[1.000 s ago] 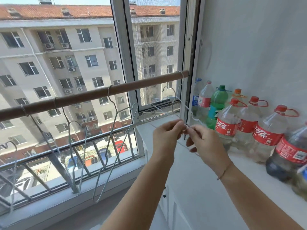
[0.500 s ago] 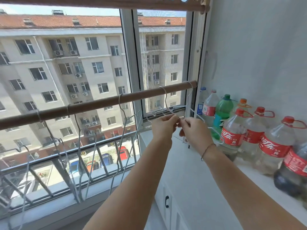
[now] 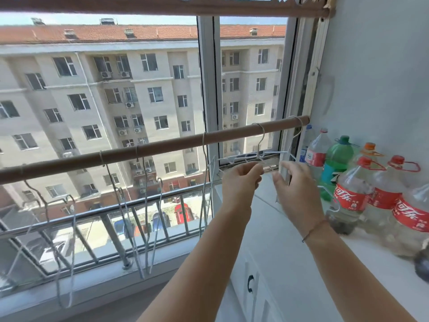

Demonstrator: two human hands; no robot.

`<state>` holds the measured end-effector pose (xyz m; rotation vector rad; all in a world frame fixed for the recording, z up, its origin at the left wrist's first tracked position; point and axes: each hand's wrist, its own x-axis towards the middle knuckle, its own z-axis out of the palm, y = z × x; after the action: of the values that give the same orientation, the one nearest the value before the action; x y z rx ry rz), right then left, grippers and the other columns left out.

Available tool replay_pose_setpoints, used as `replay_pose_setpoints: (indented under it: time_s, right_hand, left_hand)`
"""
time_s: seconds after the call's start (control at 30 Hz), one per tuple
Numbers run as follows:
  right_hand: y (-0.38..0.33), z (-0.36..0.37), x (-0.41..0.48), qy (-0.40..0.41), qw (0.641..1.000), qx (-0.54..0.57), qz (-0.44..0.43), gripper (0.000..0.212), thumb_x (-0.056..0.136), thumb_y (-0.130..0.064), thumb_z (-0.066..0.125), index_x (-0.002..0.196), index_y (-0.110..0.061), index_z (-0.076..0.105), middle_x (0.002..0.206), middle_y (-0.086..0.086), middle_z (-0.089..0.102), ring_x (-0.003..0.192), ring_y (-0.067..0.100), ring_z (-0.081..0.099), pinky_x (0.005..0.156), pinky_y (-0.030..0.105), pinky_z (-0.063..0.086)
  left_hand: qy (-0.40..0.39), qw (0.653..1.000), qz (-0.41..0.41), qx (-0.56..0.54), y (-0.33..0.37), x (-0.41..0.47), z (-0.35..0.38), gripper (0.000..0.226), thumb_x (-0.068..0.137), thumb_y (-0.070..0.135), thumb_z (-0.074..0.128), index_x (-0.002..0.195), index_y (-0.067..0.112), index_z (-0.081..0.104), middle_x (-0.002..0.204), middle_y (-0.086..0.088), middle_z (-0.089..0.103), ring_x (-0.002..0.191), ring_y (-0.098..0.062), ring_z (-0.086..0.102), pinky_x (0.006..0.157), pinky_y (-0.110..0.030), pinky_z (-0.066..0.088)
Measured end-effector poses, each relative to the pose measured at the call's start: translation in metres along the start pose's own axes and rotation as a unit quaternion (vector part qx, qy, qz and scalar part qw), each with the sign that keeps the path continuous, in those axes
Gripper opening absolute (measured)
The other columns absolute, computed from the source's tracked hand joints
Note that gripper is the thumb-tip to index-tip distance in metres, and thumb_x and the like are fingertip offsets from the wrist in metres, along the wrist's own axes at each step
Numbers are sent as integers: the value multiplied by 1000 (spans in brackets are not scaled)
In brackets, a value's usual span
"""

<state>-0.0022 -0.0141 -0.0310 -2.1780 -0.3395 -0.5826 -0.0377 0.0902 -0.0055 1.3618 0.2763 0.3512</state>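
The wire hanger (image 3: 259,156) is thin and pale, made of one bent wire. Its round hook goes over the brown rod (image 3: 162,148), close to the rod's right end. The wire is twisted just under the hook. The hanger does not hang straight down: its wide part is lifted toward the person, so it lies almost flat. The left hand (image 3: 241,180) and the right hand (image 3: 294,189) each pinch its wire, side by side
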Motion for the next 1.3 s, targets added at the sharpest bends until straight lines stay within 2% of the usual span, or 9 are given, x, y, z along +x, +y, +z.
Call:
replay_pose_setpoints:
  time_s: [0.13,0.3,0.5,0.67,0.83,0.93,1.03,1.13,1.3]
  right_hand:
    - [-45,-2,-26,18,996,64,-64,33,89,-19,55,121,-9,55,115,5,53,110,18,51,97,24,40]
    - [-102,7,-65,-75,971,209,-90,28,89,-20,57,116,-14,57,105,-4,58,95,0,58,80,0,43]
    - [-145,40,-100,-166,937,293,-87,34,85,-21,63,118,-15,56,108,0,61,98,6,61,86,12,48]
    - [-149,81,-122,-208,943,255,-45,46,82,-25,65,124,-15,51,115,-2,50,106,9,50,94,19,42]
    - [-138,101,-133,-256,942,217,-1,40,81,-29,64,118,-16,55,112,-1,52,103,14,51,95,28,44]
    - [-132,102,-134,-270,939,213,-6,29,80,-28,66,108,-20,59,109,0,53,102,15,51,92,25,43]
    - [-125,103,-134,-275,939,206,-11,18,78,-28,66,96,-24,62,108,1,55,102,18,52,91,31,45]
    - [-121,105,-136,-263,943,204,-13,16,77,-29,66,91,-23,64,103,-1,57,96,15,53,87,30,47]
    - [-124,100,-132,-248,940,233,6,14,79,-18,63,92,-19,64,86,-2,65,77,13,60,74,28,50]
  left_hand:
    - [7,998,55,-16,20,-23,-36,7,87,16,63,88,19,69,80,0,68,77,-12,60,74,-20,50]
    - [89,988,124,-8,31,-47,-97,14,86,16,64,98,14,69,91,-4,72,82,-11,64,79,-23,52]
    - [209,961,181,-9,32,-62,-154,15,86,13,64,100,18,68,94,4,70,91,-9,65,82,-19,48]
    - [230,962,145,10,28,-62,-169,36,93,14,55,128,10,54,124,2,60,106,-3,57,87,-12,40]
    - [205,977,36,54,19,-58,-173,42,94,16,50,136,8,46,136,-5,53,126,-18,48,112,-34,33]
    - [211,976,2,61,13,-55,-179,33,91,14,52,122,8,57,118,-12,64,115,-28,58,106,-41,41]
    - [209,978,-7,15,9,-55,-181,18,91,6,49,99,7,65,84,-6,64,85,-23,59,80,-30,48]
    - [213,977,-17,-16,6,-54,-181,24,91,2,49,111,2,62,83,-6,66,74,-15,60,65,-23,46]
    - [203,976,-27,-76,7,-48,-176,24,88,-5,52,108,3,62,85,-8,66,75,-16,60,69,-23,49]
